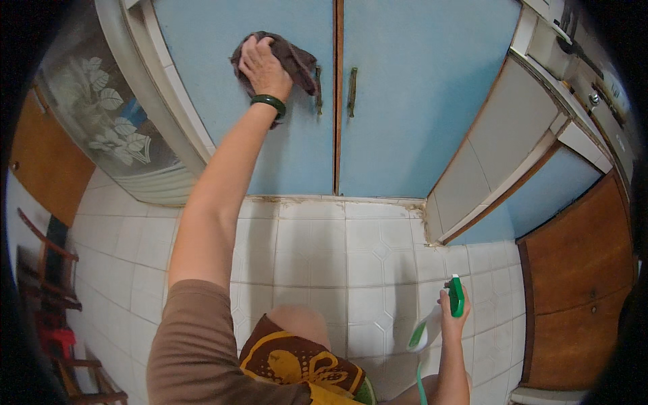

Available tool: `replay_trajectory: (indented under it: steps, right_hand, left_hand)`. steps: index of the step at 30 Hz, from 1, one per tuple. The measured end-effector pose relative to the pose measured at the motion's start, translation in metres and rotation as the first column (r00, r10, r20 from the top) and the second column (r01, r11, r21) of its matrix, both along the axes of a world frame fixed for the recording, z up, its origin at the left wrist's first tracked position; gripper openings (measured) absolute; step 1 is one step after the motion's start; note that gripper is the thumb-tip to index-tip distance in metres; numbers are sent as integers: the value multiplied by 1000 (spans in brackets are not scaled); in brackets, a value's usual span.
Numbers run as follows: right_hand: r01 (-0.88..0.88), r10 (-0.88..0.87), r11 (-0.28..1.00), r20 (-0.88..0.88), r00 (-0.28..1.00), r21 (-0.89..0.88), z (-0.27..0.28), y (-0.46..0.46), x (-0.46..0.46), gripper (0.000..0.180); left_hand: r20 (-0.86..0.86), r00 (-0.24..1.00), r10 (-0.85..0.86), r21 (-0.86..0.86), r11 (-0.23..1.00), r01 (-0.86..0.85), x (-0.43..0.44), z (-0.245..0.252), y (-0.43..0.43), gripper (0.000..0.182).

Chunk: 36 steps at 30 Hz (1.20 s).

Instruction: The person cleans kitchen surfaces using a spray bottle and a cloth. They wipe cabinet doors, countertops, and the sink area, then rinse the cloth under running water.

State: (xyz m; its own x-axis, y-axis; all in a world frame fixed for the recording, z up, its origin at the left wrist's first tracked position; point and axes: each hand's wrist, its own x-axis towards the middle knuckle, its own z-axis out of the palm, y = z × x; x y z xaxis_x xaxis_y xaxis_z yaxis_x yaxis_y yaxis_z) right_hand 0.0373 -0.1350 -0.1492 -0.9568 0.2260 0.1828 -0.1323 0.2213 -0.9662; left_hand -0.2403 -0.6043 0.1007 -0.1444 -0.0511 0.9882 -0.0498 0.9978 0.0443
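Note:
My left hand (263,71) presses a dark brown cloth (298,66) against the left light-blue cabinet door (228,30), beside its metal handle (318,91). A dark green bangle (269,104) circles the left wrist. Low on the right, my right hand (454,309) grips a spray bottle by its green trigger head (456,297), above the tiled floor. The bottle's pale body (425,331) hangs tilted down to the left. The right cabinet door (420,76) is closed against the left one and has its own handle (353,92).
A glass panel with a leaf pattern (111,101) stands at the left. Wooden chairs (55,268) are at the far left. A tiled cabinet side (471,147) juts out on the right, near a brown wooden cabinet (577,288). White tiles (314,253) cover the floor.

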Motion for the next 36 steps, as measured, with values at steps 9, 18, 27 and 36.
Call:
replay_trajectory:
  steps: [9, 18, 27, 36]
  right_hand:
    - [25, -24, 999, 20, 999, -48, 2, -4, -3, 23]
    - [21, -21, 1000, 28, 999, -5, -19, 9, -11, 22]
    - [-37, 40, 995, 23, 999, -89, -25, 0, -14, 23]
    - [-23, 23, 1000, -3, 1000, -19, -26, 0, -19, 21]
  left_hand:
    - [-95, 973, -212, 111, 969, 222, 3, -36, -27, 73]
    - [539, 841, -34, -247, 949, 196, 23, -28, -17, 65]
    - [102, 995, -8, -376, 926, 46, 14, 42, -2, 66]
    - [191, 974, 118, -445, 895, -21, 25, 41, -2, 61]
